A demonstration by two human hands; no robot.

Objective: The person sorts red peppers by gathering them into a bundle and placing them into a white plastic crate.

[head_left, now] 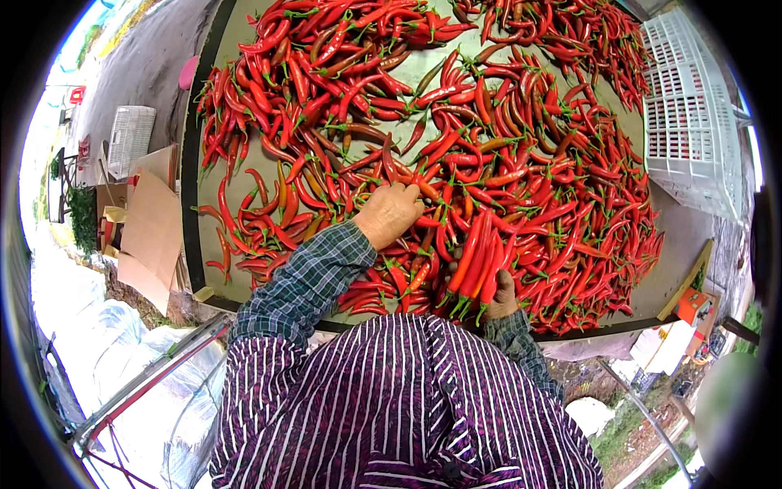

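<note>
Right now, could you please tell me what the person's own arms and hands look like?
Both forearms wear long plaid sleeves in dark green and blue, thin pale lines crossing them, cuffs reaching the wrists. The left hand and right hand are bare: no gloves, and no rings or watch that I can see. A purple striped garment covers the body.

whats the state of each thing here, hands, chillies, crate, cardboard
left hand: palm down on the loose chillies, fingers curled into them
right hand: closed around a bunch of chillies
bunch of chillies: held together, stems toward the person
loose chillies: spread across the table, mostly red
table: largely covered
white crate: lying at the table's right edge
cardboard: flattened, left of table
</note>
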